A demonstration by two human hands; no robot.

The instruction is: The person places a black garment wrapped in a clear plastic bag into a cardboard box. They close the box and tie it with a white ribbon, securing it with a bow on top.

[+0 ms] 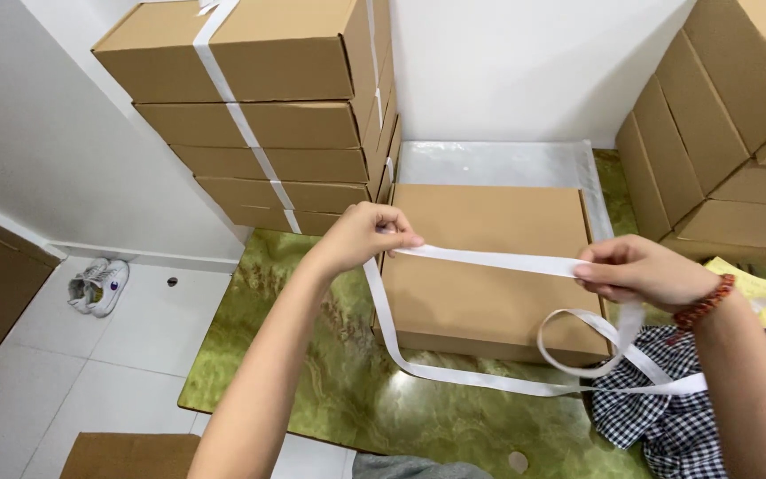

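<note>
Over brown box (480,266), white strap (489,260)

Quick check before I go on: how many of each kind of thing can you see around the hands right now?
Cardboard boxes: 11 (5 stacked at left, 1 under the hands, 5 at right)
White strap, held by left hand and right hand: 1
Checked cloth: 1
White shoes: 2
Total: 15

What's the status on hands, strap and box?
Left hand and right hand each pinch the white strap, stretched across the cardboard box top. Slack loops lie on green counter. Checked cloth lies by the box corner.
</note>
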